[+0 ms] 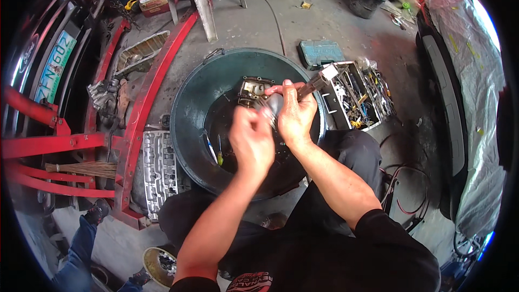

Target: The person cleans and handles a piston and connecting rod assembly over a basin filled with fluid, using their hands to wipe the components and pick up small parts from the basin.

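In my right hand (296,116), closed, is a grey metal part (275,104) with a rounded body and a bar-like stem that points up and right to a pale, blocky end. Beside it is my left hand (251,135), fingers curled and smeared by motion, against the part's near side. Whatever those fingers hold cannot be made out. Both hands are over a large dark green tub (186,92). Inside the tub, a metal engine piece (256,85) leans by the far wall. A tool with a yellow-green handle (220,158) and a slim white-and-blue tool (210,147) lie at the left.
Right of the tub stands a toolbox (339,113) full of loose tools, with a teal case (321,53) behind it. A silver cylinder head (158,167) and a red steel frame (141,111) are at left. A plastic chair (203,0) stands beyond; a covered car part (465,75) is at right.
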Demonstrator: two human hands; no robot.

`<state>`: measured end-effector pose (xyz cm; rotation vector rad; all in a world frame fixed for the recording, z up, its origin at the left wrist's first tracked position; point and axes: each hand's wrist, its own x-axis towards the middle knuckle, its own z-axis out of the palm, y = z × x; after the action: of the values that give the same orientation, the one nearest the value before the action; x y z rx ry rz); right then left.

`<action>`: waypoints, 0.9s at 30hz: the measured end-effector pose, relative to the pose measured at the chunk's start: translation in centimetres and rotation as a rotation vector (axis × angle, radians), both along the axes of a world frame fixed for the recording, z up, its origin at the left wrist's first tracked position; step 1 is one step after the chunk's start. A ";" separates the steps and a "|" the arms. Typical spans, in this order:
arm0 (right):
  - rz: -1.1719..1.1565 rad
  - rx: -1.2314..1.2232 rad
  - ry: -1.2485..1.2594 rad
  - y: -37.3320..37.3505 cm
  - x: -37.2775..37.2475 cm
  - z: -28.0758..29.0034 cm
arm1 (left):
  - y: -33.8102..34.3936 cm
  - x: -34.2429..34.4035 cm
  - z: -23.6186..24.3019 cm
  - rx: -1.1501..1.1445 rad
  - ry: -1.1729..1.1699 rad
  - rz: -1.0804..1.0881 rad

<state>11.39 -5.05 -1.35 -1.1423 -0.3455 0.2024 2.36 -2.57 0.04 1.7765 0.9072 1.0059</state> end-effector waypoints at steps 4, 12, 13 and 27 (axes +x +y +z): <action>-0.008 -0.096 -0.001 -0.5 -0.2 0.6 | 0.0 -0.3 -1.3 0.026 -0.055 -0.063; 0.005 -0.131 0.010 0.4 -0.8 0.5 | 0.1 -1.2 -1.4 0.185 -0.167 -0.076; 0.006 -0.054 0.041 0.6 -0.5 0.2 | 0.6 -0.8 -0.7 0.101 -0.085 -0.044; -0.007 -0.281 0.146 -1.1 0.3 1.4 | 2.3 0.8 -2.3 0.017 0.023 -0.071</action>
<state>11.68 -6.15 0.03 -1.3972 -0.1860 0.3340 3.12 -0.29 -2.30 1.8248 0.8457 0.9524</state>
